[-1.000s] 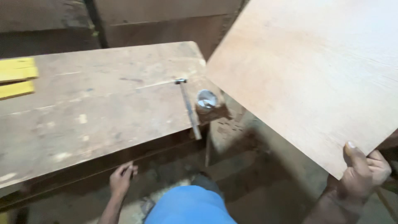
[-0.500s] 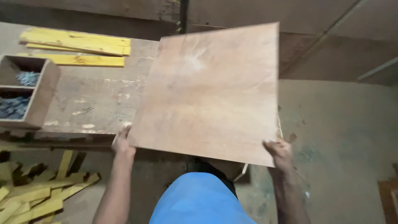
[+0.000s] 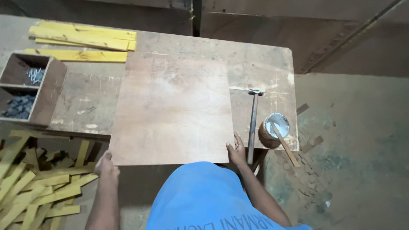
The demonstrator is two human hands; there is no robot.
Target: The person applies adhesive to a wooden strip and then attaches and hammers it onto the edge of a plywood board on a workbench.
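Head view: plywood sheet (image 3: 172, 113) lies flat on the table (image 3: 264, 64), centre frame, its near edge hanging past the table edge; left hand (image 3: 106, 167) grips the lower-left corner, right hand (image 3: 237, 151) holds the lower-right corner, fingers curled over the edge. Hammer (image 3: 253, 123) lies just right of the sheet, glue tin (image 3: 275, 127) with a stick beside it; nail box (image 3: 30, 91) at left, yellow wood strips (image 3: 81, 38) upper left, more strips on the floor (image 3: 30, 187) lower left.

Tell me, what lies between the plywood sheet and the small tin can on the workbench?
In the head view, a hammer lies between the plywood sheet and the tin can, its head pointing away from the person, beside the right hand.
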